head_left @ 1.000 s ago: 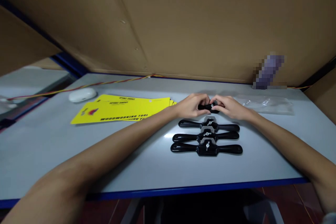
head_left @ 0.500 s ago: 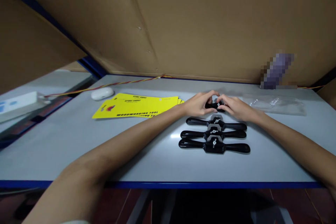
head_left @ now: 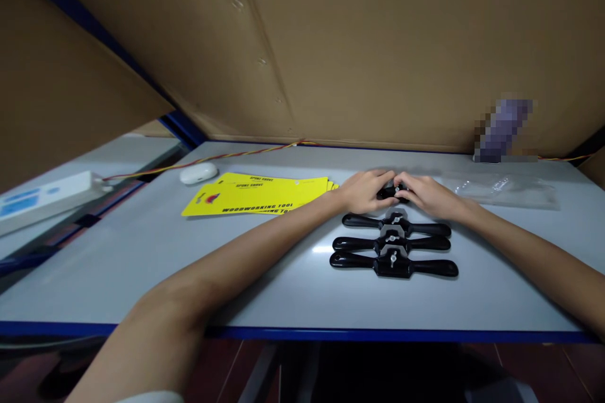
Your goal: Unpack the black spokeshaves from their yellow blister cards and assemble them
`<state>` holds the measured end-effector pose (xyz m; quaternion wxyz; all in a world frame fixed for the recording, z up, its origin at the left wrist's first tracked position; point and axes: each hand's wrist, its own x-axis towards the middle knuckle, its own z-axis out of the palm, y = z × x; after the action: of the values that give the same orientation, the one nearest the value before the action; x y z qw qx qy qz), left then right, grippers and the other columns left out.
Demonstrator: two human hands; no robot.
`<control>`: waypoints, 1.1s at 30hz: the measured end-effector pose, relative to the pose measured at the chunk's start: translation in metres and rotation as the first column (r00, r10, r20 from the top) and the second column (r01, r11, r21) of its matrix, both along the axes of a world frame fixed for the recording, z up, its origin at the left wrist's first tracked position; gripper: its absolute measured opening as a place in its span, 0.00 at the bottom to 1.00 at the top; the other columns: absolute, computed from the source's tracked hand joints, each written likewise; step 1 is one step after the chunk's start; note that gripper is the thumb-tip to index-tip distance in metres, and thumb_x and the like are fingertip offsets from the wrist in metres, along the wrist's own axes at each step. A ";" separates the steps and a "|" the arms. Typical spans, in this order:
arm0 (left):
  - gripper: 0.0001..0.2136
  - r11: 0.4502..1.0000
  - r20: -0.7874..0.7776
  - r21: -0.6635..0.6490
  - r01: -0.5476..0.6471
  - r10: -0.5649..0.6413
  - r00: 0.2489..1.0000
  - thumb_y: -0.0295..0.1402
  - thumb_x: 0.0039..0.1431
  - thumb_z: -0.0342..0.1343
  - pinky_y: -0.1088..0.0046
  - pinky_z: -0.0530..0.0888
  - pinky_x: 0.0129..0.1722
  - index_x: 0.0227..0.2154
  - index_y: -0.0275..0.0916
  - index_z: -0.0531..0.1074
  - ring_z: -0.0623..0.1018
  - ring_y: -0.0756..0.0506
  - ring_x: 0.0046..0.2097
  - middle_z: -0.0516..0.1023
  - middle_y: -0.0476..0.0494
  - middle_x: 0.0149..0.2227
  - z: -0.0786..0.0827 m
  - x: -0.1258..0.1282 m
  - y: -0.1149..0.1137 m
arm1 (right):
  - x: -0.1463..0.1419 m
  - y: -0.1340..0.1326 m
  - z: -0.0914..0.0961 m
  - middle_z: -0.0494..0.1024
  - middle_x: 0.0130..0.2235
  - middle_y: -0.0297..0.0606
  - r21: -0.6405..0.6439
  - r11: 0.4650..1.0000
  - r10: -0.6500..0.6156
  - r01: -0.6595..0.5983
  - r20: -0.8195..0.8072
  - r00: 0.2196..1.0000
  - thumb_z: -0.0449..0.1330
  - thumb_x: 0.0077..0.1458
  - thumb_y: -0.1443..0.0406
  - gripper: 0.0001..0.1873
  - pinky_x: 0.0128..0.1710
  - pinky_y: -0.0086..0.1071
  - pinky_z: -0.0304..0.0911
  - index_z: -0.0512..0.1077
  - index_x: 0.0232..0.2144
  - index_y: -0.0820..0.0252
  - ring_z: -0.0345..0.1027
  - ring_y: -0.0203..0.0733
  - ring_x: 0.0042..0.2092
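Both hands are closed around a black spokeshave [head_left: 388, 192] at the back of a row of tools. My left hand [head_left: 367, 191] grips its left side, and my right hand [head_left: 423, 194] has its fingers at the middle, by the small metal screw. The ends of its handles are hidden under my hands. Nearer to me lie three more black spokeshaves, one behind another: the back one [head_left: 425, 229], the middle one [head_left: 428, 243] and the front one [head_left: 432, 267]. Each has a grey metal plate and a pale wing screw at its centre.
Yellow printed cards [head_left: 255, 196] lie stacked left of my hands, with a white rounded case [head_left: 198, 173] behind them. Clear plastic bags [head_left: 510, 192] lie at the right. A white power strip [head_left: 51, 198] sits far left. Cardboard panels [head_left: 354, 44] rise behind the table.
The camera view has shifted slightly, so everything sits a little further right. My left fingers have closed in more around the spokeshave, and the hands have come nearer each other.
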<state>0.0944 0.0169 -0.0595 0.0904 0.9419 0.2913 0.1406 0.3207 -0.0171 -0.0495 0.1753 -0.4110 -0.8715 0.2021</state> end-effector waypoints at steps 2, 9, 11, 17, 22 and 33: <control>0.19 1.000 -0.024 0.015 -0.024 0.025 0.999 0.51 0.67 0.49 0.64 0.70 0.39 0.46 0.39 0.69 0.75 0.39 0.40 0.74 0.38 0.42 0.001 0.000 0.000 | -0.001 -0.001 0.001 0.81 0.45 0.43 -0.004 1.000 -0.001 0.001 -0.002 1.000 0.52 0.68 0.56 0.13 0.43 0.40 0.63 0.68 0.49 0.53 0.74 0.47 0.41; 0.21 0.999 -0.083 0.043 -0.032 0.036 0.996 0.51 0.68 0.47 0.62 0.71 0.41 0.50 0.39 0.68 0.76 0.37 0.41 0.73 0.36 0.45 0.001 -0.001 0.000 | -0.002 -0.002 0.001 0.81 0.42 0.42 0.003 1.000 0.006 -0.006 -0.032 0.999 0.53 0.68 0.57 0.13 0.41 0.37 0.61 0.69 0.49 0.54 0.71 0.45 0.38; 0.22 0.998 -0.090 0.044 -0.035 0.039 0.995 0.52 0.68 0.47 0.62 0.72 0.42 0.51 0.38 0.69 0.76 0.37 0.42 0.73 0.35 0.46 0.002 -0.001 -0.001 | -0.002 -0.003 0.000 0.79 0.40 0.41 0.030 1.000 0.000 0.001 -0.043 0.999 0.53 0.68 0.57 0.13 0.40 0.36 0.59 0.69 0.49 0.55 0.70 0.44 0.37; 0.23 0.998 -0.038 0.032 -0.062 0.063 0.997 0.47 0.71 0.42 0.58 0.72 0.48 0.57 0.37 0.68 0.76 0.35 0.48 0.75 0.33 0.49 0.001 -0.002 -0.001 | 0.001 0.001 -0.005 0.67 0.26 0.27 0.030 0.992 -0.115 0.126 -0.243 0.963 0.51 0.68 0.51 0.18 0.34 0.33 0.54 0.69 0.49 0.56 0.59 0.39 0.29; 0.21 0.995 0.163 -0.059 -0.077 0.086 0.983 0.40 0.74 0.36 0.58 0.69 0.57 0.55 0.38 0.70 0.74 0.38 0.54 0.77 0.37 0.52 -0.006 -0.004 0.010 | 0.002 0.008 -0.009 0.66 0.26 0.30 -0.022 0.963 -0.250 0.270 -0.452 0.856 0.48 0.66 0.48 0.21 0.33 0.34 0.53 0.71 0.36 0.56 0.59 0.40 0.30; 0.21 0.995 0.064 0.036 -0.092 0.090 0.994 0.42 0.73 0.38 0.57 0.70 0.50 0.47 0.37 0.75 0.73 0.37 0.46 0.76 0.36 0.43 -0.005 -0.003 0.004 | 0.026 0.000 0.054 0.71 0.24 0.32 0.170 0.934 -0.326 0.313 0.052 0.944 0.58 0.58 0.52 0.16 0.38 0.38 0.57 0.75 0.35 0.58 0.63 0.39 0.27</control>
<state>0.0915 0.0212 -0.0649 0.0749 0.9244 0.3281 0.1795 0.3472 -0.0173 0.0047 0.2035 -0.5395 -0.8127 0.0839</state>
